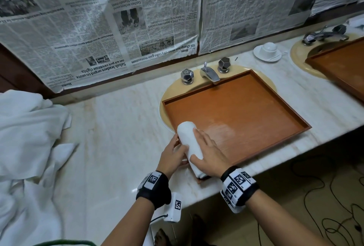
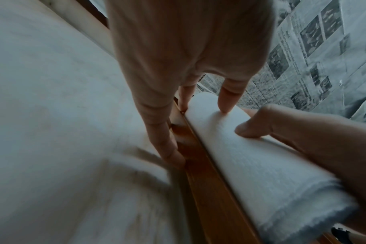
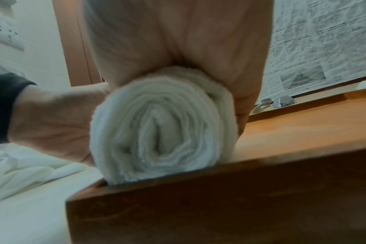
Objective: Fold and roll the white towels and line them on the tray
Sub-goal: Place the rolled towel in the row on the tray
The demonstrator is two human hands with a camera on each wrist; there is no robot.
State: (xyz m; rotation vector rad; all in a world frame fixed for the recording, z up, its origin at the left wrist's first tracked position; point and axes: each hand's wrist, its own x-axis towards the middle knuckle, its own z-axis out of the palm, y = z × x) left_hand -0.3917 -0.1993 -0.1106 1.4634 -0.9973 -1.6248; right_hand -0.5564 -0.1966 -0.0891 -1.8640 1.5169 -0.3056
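Observation:
A rolled white towel [image 1: 189,143] lies inside the brown wooden tray [image 1: 246,112], along its left rim at the near corner. My right hand [image 1: 206,147] cups the roll from above, thumb on top and fingers down its right side. The right wrist view shows the roll's spiral end [image 3: 157,125] against the tray's near wall [image 3: 219,206]. My left hand [image 1: 178,147] is at the roll's left side with straight fingers. One fingertip presses the roll [image 2: 251,156] and the thumb lies along the tray rim [image 2: 203,173]. A heap of unfolded white towels [image 1: 29,137] covers the counter's left end.
The tray sits over a sink with a chrome faucet [image 1: 209,73] and two knobs behind it. A white cup and saucer [image 1: 267,50] stand at the back right, beside a second tray [image 1: 342,68]. Newspaper [image 1: 118,19] covers the wall. Cables [image 1: 325,206] lie on the floor.

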